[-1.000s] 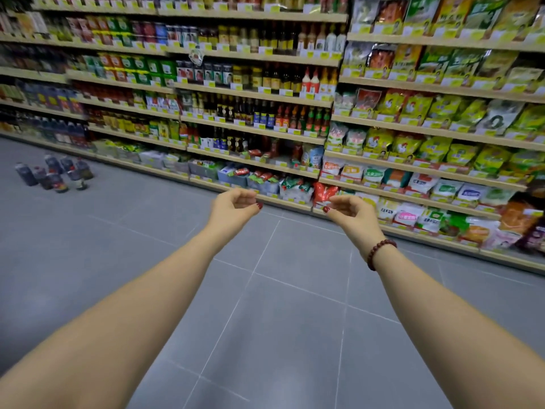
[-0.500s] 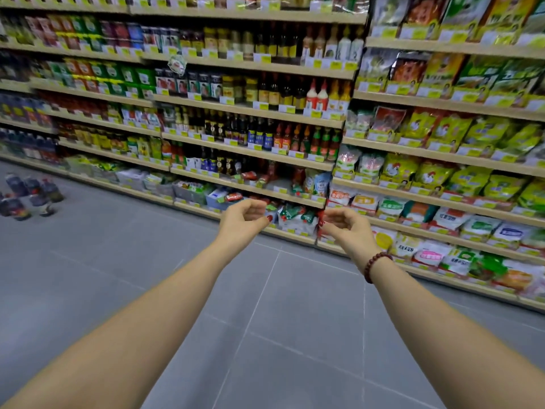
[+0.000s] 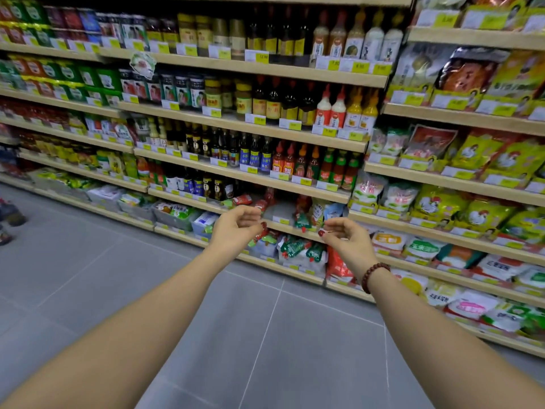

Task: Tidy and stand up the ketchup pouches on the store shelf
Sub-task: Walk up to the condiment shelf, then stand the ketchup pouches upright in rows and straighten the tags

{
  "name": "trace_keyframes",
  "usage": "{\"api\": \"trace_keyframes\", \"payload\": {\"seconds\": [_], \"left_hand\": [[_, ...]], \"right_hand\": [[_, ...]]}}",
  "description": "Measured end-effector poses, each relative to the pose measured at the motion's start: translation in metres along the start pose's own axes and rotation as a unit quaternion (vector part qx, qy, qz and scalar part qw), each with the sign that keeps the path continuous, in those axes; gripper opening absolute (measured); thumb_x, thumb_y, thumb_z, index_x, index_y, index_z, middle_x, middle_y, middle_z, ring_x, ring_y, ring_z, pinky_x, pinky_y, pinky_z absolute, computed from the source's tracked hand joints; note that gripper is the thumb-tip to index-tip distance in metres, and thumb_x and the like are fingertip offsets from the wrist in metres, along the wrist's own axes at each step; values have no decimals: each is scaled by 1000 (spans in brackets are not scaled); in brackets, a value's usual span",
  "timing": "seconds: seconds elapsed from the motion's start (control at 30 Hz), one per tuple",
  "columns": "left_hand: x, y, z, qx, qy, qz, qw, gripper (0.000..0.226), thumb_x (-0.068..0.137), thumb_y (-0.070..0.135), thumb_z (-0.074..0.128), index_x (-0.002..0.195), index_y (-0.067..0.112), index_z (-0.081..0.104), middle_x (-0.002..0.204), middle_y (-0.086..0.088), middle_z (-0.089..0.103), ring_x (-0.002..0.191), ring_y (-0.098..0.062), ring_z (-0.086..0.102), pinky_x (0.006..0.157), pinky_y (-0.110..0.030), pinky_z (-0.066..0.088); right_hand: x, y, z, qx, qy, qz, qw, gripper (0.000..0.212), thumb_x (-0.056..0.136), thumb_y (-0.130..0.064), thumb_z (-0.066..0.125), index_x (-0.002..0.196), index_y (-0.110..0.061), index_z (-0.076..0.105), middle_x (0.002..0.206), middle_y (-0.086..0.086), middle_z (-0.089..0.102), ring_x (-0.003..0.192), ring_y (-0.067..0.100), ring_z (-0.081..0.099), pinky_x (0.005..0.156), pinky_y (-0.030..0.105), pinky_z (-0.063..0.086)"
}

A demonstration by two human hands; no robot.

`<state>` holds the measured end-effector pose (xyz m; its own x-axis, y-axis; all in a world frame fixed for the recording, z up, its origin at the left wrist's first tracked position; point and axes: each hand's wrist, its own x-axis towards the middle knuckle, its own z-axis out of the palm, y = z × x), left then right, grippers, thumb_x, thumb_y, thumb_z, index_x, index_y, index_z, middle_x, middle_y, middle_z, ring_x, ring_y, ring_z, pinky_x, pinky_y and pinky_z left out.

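Both arms reach toward the store shelf (image 3: 177, 193), the second board from the floor. The left hand (image 3: 236, 228) is released: fingers loosely curled, palm turned inward, holding nothing. The right hand (image 3: 345, 240) is in the same state, fingers relaxed and empty, with a bead bracelet (image 3: 375, 276) on the wrist. Neither hand touches the shelf or any product.

The ketchup pouches (image 3: 244, 199) are on that board, just beyond the hands. Several red ones lie flat or tilted beside a row of dark bottles (image 3: 206, 187). Further right, another red pouch (image 3: 301, 208) stands upright next to a pale pouch (image 3: 320, 212) and a blue pouch (image 3: 334, 212).

On the bottom board, a clear bin (image 3: 165, 219) contains green and white packets. A second bin (image 3: 197, 225) beside it contains blue and white packets. To the right of the bins, green and red pouches (image 3: 296, 250) lie in a loose pile. At the left edge of the view, a few bottles (image 3: 11, 215) are on the grey tiled floor (image 3: 265, 335).
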<state>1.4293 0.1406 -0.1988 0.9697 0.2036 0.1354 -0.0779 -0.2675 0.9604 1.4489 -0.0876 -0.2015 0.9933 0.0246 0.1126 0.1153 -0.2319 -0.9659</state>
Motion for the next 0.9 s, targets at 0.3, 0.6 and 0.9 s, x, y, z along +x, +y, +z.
{"api": "trace_keyframes", "payload": {"seconds": [0.3, 0.6, 0.9], "left_hand": [[195, -30, 30, 45, -43, -12, 998, 29, 80, -3, 65, 108, 5, 61, 100, -7, 62, 96, -18, 60, 89, -29, 50], [369, -114, 54, 42, -144, -28, 988, 31, 82, -2, 64, 113, 1, 61, 102, -8, 62, 93, -18, 59, 81, -16, 47], [458, -238, 94, 86, -237, -58, 966, 28, 79, 3, 70, 104, 10, 63, 101, -6, 65, 96, -19, 61, 88, -26, 49]], "right_hand": [[203, 40, 27, -33, 7, 57, 998, 22, 83, -3, 64, 104, -3, 59, 101, 11, 60, 89, 17, 56, 82, 26, 49], [334, 112, 79, -48, 70, 123, 989, 27, 81, 8, 60, 108, 3, 58, 109, 22, 61, 98, 31, 59, 89, 33, 48], [403, 204, 118, -31, 133, 169, 976, 19, 80, 2, 64, 93, -11, 63, 93, 9, 64, 85, 20, 59, 78, 27, 50]]}}
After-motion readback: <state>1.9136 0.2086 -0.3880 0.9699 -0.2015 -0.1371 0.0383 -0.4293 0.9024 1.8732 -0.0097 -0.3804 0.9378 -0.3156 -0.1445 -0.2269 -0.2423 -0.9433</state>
